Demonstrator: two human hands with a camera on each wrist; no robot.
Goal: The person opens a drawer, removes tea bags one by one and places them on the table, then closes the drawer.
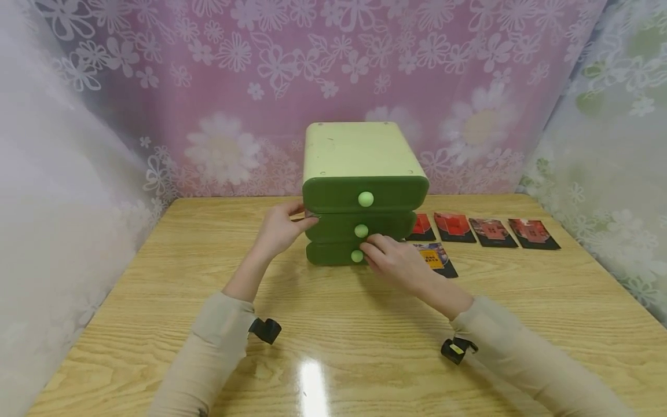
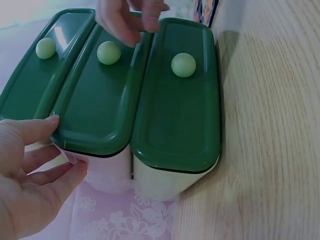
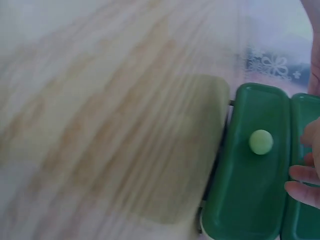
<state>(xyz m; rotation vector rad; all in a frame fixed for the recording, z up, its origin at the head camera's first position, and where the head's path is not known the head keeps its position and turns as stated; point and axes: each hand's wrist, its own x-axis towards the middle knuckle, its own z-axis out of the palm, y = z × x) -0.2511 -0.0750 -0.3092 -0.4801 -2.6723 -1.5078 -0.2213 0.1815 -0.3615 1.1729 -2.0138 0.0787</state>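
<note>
A small cream drawer cabinet (image 1: 359,147) with three green drawer fronts and round pale knobs stands on the table. My left hand (image 1: 278,229) is at the left end of the middle drawer front (image 2: 95,100), its thumb and fingers pinching around that edge. My right hand (image 1: 393,260) is in front of the cabinet, between the middle knob (image 1: 361,231) and the bottom knob (image 1: 356,256). In the right wrist view, the right fingertips (image 3: 300,190) lie by the seam between the middle and bottom drawer front (image 3: 250,195), loosely bent.
Several red and dark printed packets, including one red packet (image 1: 454,226), lie in a row right of the cabinet. A packet with a yellow label (image 1: 436,259) lies nearer, behind the right hand. Flowered curtains (image 1: 229,87) hang behind the wooden table (image 1: 167,289).
</note>
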